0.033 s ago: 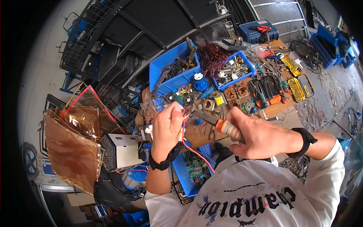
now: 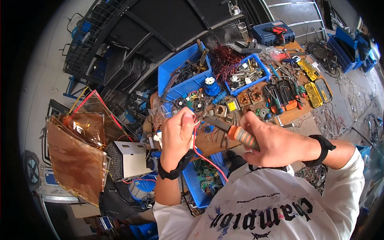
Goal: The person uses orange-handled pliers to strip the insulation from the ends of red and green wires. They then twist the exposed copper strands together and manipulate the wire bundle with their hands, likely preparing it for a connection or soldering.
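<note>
The left hand (image 2: 176,134) has its grip closed on a red wire (image 2: 205,159), which hangs down toward the white shirt (image 2: 276,182). The right hand (image 2: 276,142) has its grip around the orange and grey handle (image 2: 245,137) of a flat tool (image 2: 218,123), and the tool's end points at the left hand, near the wire. Past the hands is a messy bench (image 2: 300,116) with pliers (image 2: 225,142) and two blue bins (image 2: 192,83) full of bits

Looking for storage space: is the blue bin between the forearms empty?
Not empty: green circuit boards lie in the blue bin. How full, I cannot tell: the shirt hides part of it.
</note>
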The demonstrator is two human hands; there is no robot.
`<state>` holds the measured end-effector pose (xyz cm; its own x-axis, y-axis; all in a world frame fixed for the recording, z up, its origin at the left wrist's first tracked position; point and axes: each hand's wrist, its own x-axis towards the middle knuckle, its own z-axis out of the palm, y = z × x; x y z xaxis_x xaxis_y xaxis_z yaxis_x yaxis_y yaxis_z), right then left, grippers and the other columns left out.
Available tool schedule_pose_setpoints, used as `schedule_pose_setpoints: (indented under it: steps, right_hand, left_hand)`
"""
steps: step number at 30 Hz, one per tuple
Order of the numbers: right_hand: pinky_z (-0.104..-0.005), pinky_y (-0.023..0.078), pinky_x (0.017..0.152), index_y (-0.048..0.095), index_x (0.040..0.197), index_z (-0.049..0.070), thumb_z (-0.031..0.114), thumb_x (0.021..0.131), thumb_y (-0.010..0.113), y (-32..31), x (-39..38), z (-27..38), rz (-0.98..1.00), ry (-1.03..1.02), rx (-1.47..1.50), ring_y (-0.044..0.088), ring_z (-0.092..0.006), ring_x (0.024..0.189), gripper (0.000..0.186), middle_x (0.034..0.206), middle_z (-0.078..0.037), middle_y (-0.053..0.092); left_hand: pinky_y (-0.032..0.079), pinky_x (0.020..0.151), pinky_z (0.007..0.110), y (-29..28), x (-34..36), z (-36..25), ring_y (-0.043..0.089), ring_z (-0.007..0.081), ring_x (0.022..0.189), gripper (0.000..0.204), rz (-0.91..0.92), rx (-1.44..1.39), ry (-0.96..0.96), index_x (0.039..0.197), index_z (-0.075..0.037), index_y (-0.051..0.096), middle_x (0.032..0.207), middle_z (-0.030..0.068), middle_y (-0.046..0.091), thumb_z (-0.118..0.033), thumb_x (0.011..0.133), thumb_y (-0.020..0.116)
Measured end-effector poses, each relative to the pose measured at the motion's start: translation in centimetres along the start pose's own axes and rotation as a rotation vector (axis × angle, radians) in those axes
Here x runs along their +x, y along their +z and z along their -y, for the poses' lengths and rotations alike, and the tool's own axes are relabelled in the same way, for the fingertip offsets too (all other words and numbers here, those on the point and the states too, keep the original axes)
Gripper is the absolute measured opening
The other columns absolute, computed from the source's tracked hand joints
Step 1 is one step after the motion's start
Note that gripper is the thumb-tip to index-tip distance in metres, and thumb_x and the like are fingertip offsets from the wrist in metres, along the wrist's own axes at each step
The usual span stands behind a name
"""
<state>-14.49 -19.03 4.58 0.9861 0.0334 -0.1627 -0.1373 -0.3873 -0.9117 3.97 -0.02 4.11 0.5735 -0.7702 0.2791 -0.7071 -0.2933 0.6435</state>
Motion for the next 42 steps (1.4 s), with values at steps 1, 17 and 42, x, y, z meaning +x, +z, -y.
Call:
schedule_pose_setpoints:
  steps: [1, 17, 42]
  right_hand:
    - [-0.0435, 0.048, 0.07, 0.046, 0.106, -0.005, 0.018, 0.078, 0.064, 0.2, 0.0, -0.2, -0.009, -0.003, 0.042, 0.064, -0.038, 0.079, 0.04, 0.078, -0.023, 0.06]
    - [-0.0397, 0.048, 0.07, 0.051, 0.12, 0.002, 0.014, 0.081, 0.059, 0.9, 0.3, -2.9, -0.103, -0.086, 0.173, 0.062, -0.0292, 0.076, 0.042, 0.083, -0.016, 0.059]
    - [-0.0335, 0.061, 0.073, 0.046, 0.13, 0.003, -0.003, 0.086, 0.054, -0.7, 1.4, -6.0, 0.152, 0.072, 0.799, 0.061, -0.0195, 0.104, 0.045, 0.135, -0.01, 0.046]
  left_hand:
    - [0.033, 0.048, 0.034, 0.1, 0.0, 0.0, 0.036, 0.0213, 0.048, 0.049, -0.008, 0.011, 0.008, 0.074, -0.002, 0.049, 0.054, 0.0088, 0.037, -0.044, 0.099, 0.042]
    - [0.039, 0.049, 0.034, 0.5, 0.4, -1.1, 0.053, 0.0244, 0.05, 0.042, -0.07, 0.044, 0.105, 0.079, -0.003, 0.055, 0.058, 0.0101, 0.052, -0.038, 0.099, 0.044]
    - [0.04, 0.059, 0.026, 1.4, 0.2, -1.1, 0.05, 0.0132, 0.061, 0.046, -0.178, -0.144, 0.001, 0.081, 0.0, 0.058, 0.07, 0.0054, 0.057, -0.038, 0.101, 0.041]
